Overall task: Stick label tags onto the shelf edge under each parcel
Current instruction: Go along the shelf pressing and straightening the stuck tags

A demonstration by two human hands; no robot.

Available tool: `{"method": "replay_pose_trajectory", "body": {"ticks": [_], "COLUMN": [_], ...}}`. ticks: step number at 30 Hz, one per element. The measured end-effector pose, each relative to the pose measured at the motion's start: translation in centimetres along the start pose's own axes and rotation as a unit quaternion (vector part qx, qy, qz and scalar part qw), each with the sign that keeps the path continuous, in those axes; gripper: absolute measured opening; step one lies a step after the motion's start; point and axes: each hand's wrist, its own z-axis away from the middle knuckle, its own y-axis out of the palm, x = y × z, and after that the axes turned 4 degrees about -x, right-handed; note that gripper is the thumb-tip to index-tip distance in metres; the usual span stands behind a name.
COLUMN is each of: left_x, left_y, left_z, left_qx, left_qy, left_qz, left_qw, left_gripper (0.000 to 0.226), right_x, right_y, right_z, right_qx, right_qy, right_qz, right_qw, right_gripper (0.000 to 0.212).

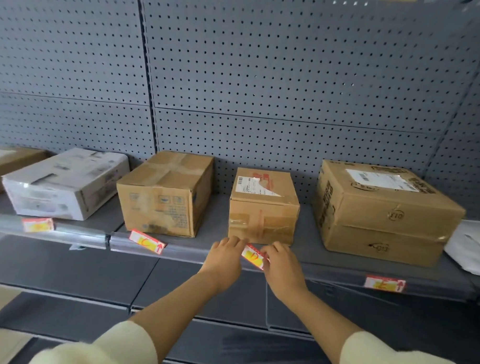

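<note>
Both hands meet at a red, white and yellow label tag (253, 255) on the shelf edge (182, 251), right below the small brown parcel (263, 208). My left hand (226, 256) holds the tag's left end and my right hand (280, 266) pinches its right end. The tag lies tilted against the edge strip. Three other tags sit on the edge: one (38, 225) under the white parcel (66, 182), one (147, 241) under the taped brown parcel (165, 193), and one (385, 283) under the large brown parcel (384, 211).
A grey pegboard wall (264, 73) backs the shelf. Another brown box (8, 163) shows at the far left, and a white bag (470, 244) lies at the far right. Lower grey shelves (94, 280) jut out below my arms.
</note>
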Motion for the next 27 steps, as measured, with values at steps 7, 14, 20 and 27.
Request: {"method": "replay_pose_trajectory", "body": {"ticks": [7, 14, 20, 27], "left_x": [0.2, 0.1, -0.1, -0.6], "left_y": [0.4, 1.5, 2.1, 1.8], "left_z": [0.5, 1.2, 1.9, 1.9], "left_qx": [-0.028, -0.03, 0.01, 0.016], "left_qy": [0.034, 0.037, 0.029, 0.029], "left_qz": [-0.01, 0.012, 0.081, 0.091], "left_qw": [0.999, 0.999, 0.996, 0.995], "left_gripper": [0.055, 0.055, 0.062, 0.066], "right_x": [-0.1, -0.4, -0.7, -0.3], "right_y": [0.0, 0.0, -0.2, 0.2], "right_z": [-0.3, 0.4, 0.0, 0.4], "right_qx": [0.005, 0.029, 0.031, 0.028], "right_qy": [-0.014, -0.04, -0.079, -0.096], "right_qz": [-0.007, 0.024, 0.04, 0.037], "right_qw": [1.0, 0.998, 0.996, 0.994], "right_gripper": [0.021, 0.026, 0.023, 0.03]}}
